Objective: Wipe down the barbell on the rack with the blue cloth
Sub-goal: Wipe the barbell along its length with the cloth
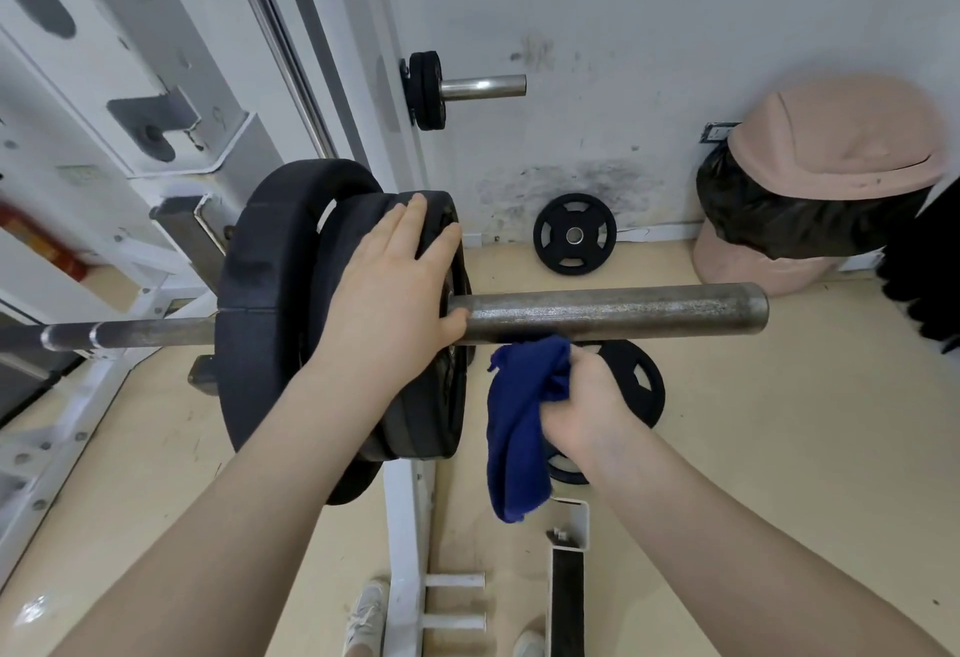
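Left hand (pixel 395 282) lies flat and spread on the outer weight plate (pixel 415 344), thumb on the barbell (pixel 613 312) sleeve right at the plate face, holding nothing. Right hand (pixel 587 401) grips the bunched blue cloth (pixel 519 417) just under the sleeve; cloth top is touching or nearly touching the steel, cannot tell which, and its tail hangs free. The barbell sits across the white rack (pixel 171 126), bare sleeve end pointing right. Risks, my read: no collar visible on the sleeve, so pushing the cloth hard along it could nudge the plates outward; left thumb at the plate/sleeve joint could get pinched if a plate shifts; the hanging tail could snag on the sleeve end. Sleeve looks rough and pitted, so the cloth may drag. Count: one barbell, one cloth, two plates loaded on it, three loose plates on the floor (pixel 779 448) (one against the wall, two under the sleeve), two small plates on the wall-side peg, one pink bin (pixel 831 136).
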Motion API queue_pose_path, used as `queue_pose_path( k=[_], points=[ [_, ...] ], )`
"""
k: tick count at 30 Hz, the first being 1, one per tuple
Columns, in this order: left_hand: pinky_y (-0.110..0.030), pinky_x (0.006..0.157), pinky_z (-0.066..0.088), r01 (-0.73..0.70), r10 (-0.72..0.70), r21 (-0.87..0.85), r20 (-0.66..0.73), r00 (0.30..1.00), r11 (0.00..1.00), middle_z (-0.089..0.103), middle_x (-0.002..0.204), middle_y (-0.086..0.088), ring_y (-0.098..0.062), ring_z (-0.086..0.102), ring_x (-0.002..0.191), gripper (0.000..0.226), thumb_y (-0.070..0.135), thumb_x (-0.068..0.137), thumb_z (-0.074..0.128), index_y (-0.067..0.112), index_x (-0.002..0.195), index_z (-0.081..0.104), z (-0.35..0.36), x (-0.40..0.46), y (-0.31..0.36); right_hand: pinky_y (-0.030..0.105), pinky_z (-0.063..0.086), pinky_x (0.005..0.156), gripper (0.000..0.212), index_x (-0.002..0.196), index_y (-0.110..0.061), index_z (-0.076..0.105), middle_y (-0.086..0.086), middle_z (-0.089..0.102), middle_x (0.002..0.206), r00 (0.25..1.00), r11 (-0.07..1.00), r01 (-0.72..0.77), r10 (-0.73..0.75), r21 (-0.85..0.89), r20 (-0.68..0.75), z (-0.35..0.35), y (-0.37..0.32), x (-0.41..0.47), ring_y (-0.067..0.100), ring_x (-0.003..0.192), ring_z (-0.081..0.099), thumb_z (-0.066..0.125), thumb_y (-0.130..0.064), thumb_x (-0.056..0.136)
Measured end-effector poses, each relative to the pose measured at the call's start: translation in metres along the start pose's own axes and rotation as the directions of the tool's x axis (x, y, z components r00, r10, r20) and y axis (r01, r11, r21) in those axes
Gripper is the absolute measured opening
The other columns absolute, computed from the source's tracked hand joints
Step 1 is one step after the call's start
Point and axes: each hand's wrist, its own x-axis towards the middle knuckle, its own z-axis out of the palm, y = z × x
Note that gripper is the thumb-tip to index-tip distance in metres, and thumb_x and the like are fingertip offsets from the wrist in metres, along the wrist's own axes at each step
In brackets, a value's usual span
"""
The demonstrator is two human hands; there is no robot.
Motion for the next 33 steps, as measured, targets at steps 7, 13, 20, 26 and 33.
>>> queue_pose_path(
  k=[7, 13, 20, 26, 33],
  points=[
    [-0.036, 0.116, 0.008, 0.008, -0.008, -0.015, -0.019, 1.0, 1.0, 0.007, 0.156, -0.013, -0.027, 0.005, 0.144, 0.068, 0.032, 0.084, 0.061, 0.018, 0.143, 0.029, 0.0, -0.003, 0.001, 0.035, 0.045, 0.097, 0.02, 0.112, -0.021, 0.057, 0.003, 0.055, 0.116, 0.61, 0.514, 0.743, -0.783, -0.429, 0.118, 0.008, -0.037, -0.008, 0.02, 0.104, 0.056, 0.048, -0.016, 0.094],
    [-0.038, 0.116, 0.009, 0.02, -0.021, -0.009, -0.023, 1.0, 1.0, 0.007, 0.156, -0.014, -0.028, 0.005, 0.144, 0.068, 0.03, 0.084, 0.062, 0.017, 0.142, 0.03, 0.002, -0.005, 0.001, 0.045, 0.049, 0.083, 0.04, 0.109, -0.015, 0.067, 0.004, 0.065, 0.111, 0.133, -0.637, 0.317, -0.704, -0.703, 0.698, -0.006, -0.014, 0.034, 0.031, 0.1, 0.054, 0.069, -0.005, 0.071],
    [-0.042, 0.116, 0.009, 0.023, -0.021, 0.028, -0.069, 0.997, 0.999, 0.008, 0.155, -0.017, -0.032, 0.006, 0.143, 0.067, 0.022, 0.083, 0.065, 0.018, 0.141, 0.033, 0.006, -0.008, 0.005, 0.043, 0.049, 0.086, 0.042, 0.106, -0.006, 0.065, 0.013, 0.064, 0.112, 0.209, -0.625, 0.143, -0.739, -0.767, 0.641, -0.057, -0.073, 0.027, 0.035, 0.099, 0.056, 0.067, 0.001, 0.065],
    [-0.047, 0.114, 0.014, 0.084, -0.052, 0.154, -0.199, 0.979, 0.984, 0.02, 0.151, -0.023, -0.036, 0.011, 0.142, 0.064, 0.019, 0.079, 0.067, 0.007, 0.135, 0.038, 0.02, -0.015, 0.036, 0.042, 0.051, 0.091, 0.044, 0.111, 0.001, 0.063, 0.018, 0.064, 0.114, 0.259, -0.83, 0.216, -0.46, -0.515, 0.85, -0.037, -0.043, 0.02, 0.035, 0.107, 0.061, 0.052, 0.001, 0.068],
    [-0.04, 0.114, 0.014, -0.153, 0.147, 0.043, 0.13, 0.981, 0.987, 0.016, 0.154, -0.011, -0.029, 0.01, 0.142, 0.07, 0.031, 0.088, 0.058, 0.016, 0.144, 0.018, 0.068, 0.01, 0.094, 0.039, 0.039, 0.089, 0.036, 0.118, -0.008, 0.059, 0.016, 0.052, 0.125, 0.433, -0.341, 0.112, -0.828, -0.933, 0.355, -0.096, -0.137, 0.011, 0.034, 0.111, 0.049, 0.041, 0.0, 0.088]
  ],
)
